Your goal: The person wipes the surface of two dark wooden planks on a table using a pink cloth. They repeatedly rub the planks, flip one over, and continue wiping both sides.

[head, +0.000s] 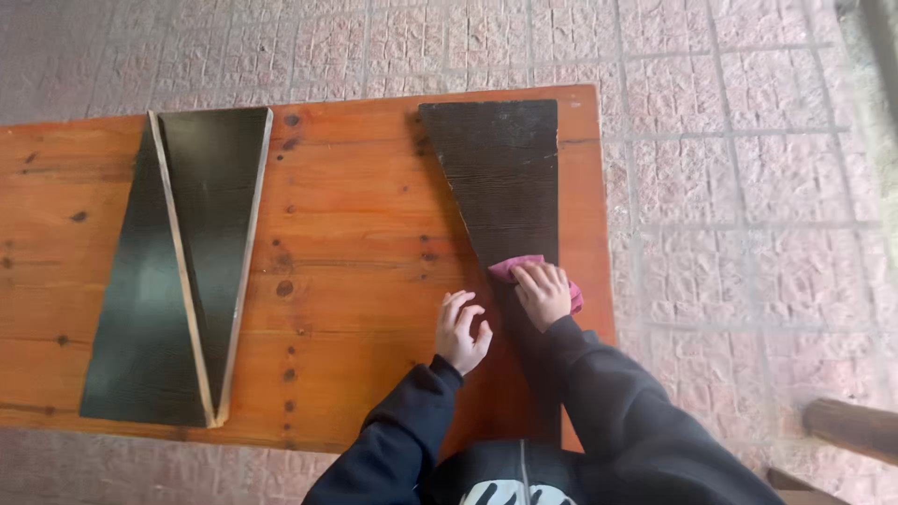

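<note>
My right hand [544,293] presses a pink cloth [513,267] onto the narrow near end of a dark tapered wooden board [500,173] that lies on the right part of an orange wooden table [355,234]. My left hand [462,332] rests just left of it, fingers curled and apart, touching the table beside the board's edge and holding nothing. Both arms wear dark sleeves.
Two more dark tapered boards [182,271] with pale edges lie side by side on the left of the table, one pointing away, one pointing toward me. Pink paving stones [748,187] surround the table. A brown wooden piece [856,428] juts in at lower right.
</note>
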